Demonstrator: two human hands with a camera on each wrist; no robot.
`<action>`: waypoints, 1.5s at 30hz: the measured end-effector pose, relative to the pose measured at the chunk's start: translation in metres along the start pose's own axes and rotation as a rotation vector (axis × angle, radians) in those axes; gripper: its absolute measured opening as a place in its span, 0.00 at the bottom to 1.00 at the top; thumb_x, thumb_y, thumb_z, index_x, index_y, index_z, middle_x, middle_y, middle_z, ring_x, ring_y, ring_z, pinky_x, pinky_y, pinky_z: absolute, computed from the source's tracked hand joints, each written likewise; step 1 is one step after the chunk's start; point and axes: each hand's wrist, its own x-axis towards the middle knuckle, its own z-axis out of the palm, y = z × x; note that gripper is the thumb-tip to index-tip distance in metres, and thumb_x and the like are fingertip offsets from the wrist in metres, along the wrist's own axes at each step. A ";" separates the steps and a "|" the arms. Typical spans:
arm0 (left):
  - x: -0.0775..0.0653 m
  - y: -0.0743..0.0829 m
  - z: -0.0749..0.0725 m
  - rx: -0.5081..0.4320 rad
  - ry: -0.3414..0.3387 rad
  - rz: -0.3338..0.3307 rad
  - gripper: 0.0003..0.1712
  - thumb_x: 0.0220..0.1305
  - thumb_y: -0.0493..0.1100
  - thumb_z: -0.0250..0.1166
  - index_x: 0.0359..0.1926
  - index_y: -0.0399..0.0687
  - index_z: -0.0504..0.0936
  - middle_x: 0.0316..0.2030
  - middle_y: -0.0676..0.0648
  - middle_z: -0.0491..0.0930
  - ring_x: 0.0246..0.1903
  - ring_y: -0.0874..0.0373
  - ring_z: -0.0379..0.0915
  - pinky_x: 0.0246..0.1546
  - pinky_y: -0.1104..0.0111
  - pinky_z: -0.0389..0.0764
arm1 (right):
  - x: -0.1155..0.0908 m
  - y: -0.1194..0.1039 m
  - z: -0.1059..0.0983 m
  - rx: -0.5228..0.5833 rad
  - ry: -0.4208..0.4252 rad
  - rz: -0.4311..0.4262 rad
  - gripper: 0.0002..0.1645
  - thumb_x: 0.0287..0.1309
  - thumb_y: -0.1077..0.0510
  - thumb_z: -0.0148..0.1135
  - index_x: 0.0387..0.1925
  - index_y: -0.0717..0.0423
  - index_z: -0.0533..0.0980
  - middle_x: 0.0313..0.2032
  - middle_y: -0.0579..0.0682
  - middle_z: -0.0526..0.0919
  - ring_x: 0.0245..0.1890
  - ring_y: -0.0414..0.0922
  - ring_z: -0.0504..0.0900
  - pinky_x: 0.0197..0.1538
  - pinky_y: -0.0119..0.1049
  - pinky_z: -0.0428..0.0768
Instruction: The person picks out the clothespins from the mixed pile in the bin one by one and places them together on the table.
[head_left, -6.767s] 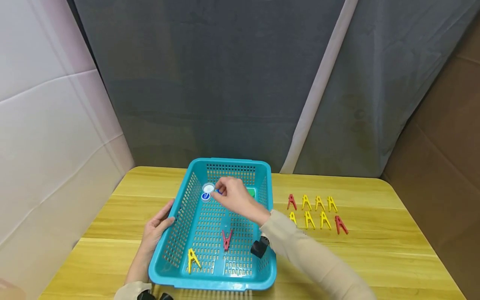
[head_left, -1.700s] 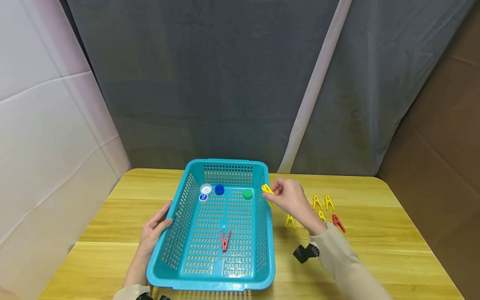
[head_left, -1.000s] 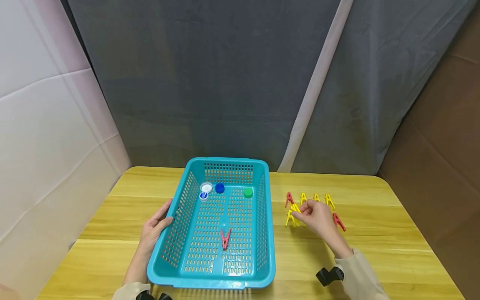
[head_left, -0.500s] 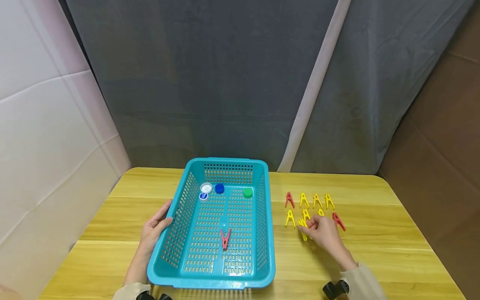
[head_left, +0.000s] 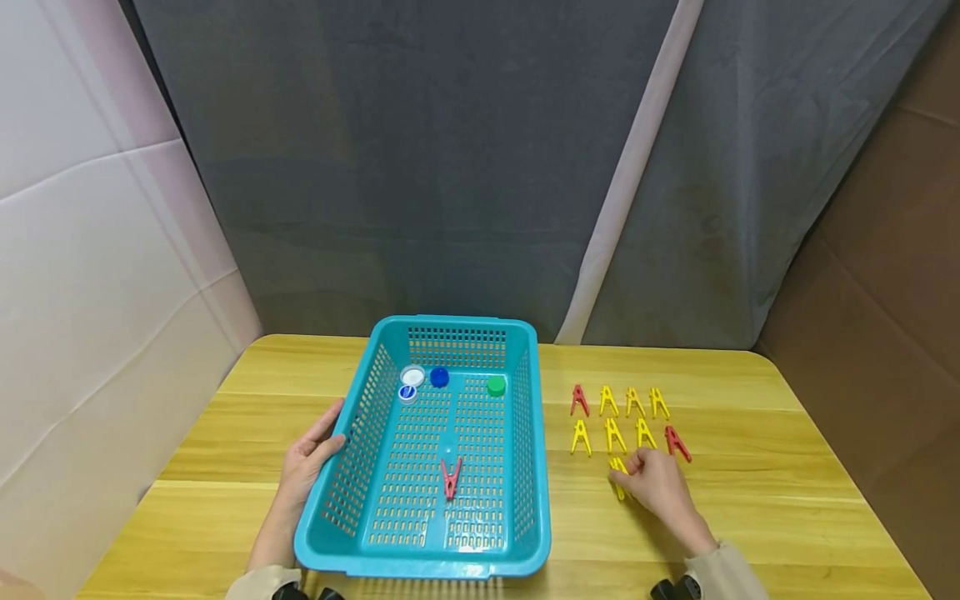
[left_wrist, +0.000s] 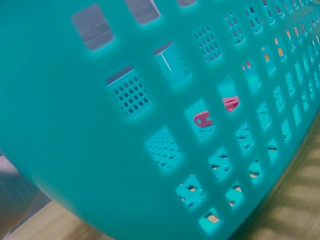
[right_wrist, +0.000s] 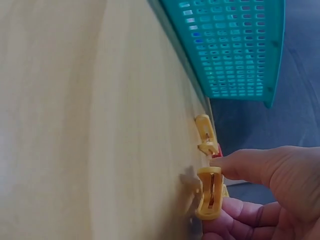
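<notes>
My right hand (head_left: pixel 662 487) pinches a yellow clothespin (head_left: pixel 617 477) between thumb and fingers, close over the table, just in front of the lower row of clothespins. In the right wrist view this held clothespin (right_wrist: pixel 210 193) is seen end-on, with another yellow clothespin (right_wrist: pixel 205 134) beyond it. On the other side, my left hand (head_left: pixel 306 467) holds the left wall of the turquoise basket (head_left: pixel 420 568), thumb at the rim. A red clothespin (head_left: pixel 451 481) lies inside the basket. The basket wall (left_wrist: pixel 65 125) fills most of the left wrist view and hides the left fingers.
At the basket's far end lie a white lid (head_left: pixel 412 376), a small blue-and-white cap (head_left: pixel 407 394), a blue cap (head_left: pixel 439 377) and a green cap (head_left: pixel 497 386). Right of it, yellow and red clothespins (head_left: pixel 678 443) stand in two rows. A grey curtain (head_left: pixel 450 167) hangs behind the table.
The right hand was over the caps inside the basket. The yellow clothespin has left the basket; pinched in my right hand, it moved right, then nearer past the rows. The left hand stayed.
</notes>
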 end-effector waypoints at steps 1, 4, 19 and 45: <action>0.000 0.000 0.000 -0.001 -0.001 0.002 0.27 0.65 0.28 0.53 0.65 0.34 0.61 0.49 0.66 0.77 0.48 0.73 0.72 0.45 0.79 0.76 | -0.001 0.001 0.000 -0.006 0.002 0.003 0.18 0.42 0.57 0.74 0.15 0.56 0.70 0.13 0.43 0.68 0.15 0.39 0.65 0.21 0.31 0.65; 0.000 0.000 0.000 -0.006 -0.005 0.008 0.27 0.65 0.28 0.53 0.65 0.34 0.61 0.49 0.66 0.77 0.48 0.73 0.72 0.45 0.79 0.76 | -0.003 0.002 0.001 -0.022 0.011 0.000 0.19 0.41 0.57 0.74 0.14 0.55 0.69 0.13 0.43 0.67 0.15 0.39 0.64 0.20 0.32 0.65; 0.000 0.000 0.000 0.006 -0.015 0.015 0.27 0.66 0.28 0.52 0.65 0.32 0.59 0.49 0.67 0.76 0.49 0.74 0.72 0.46 0.79 0.75 | -0.001 0.004 -0.003 -0.017 -0.020 0.034 0.19 0.47 0.53 0.71 0.16 0.56 0.70 0.14 0.46 0.70 0.15 0.39 0.65 0.20 0.31 0.65; 0.000 0.001 0.001 0.037 -0.009 -0.019 0.29 0.67 0.30 0.53 0.66 0.30 0.56 0.50 0.68 0.76 0.49 0.74 0.71 0.46 0.79 0.75 | 0.048 -0.090 -0.029 0.169 0.022 -0.196 0.10 0.55 0.58 0.65 0.26 0.62 0.76 0.19 0.49 0.75 0.18 0.41 0.68 0.19 0.28 0.68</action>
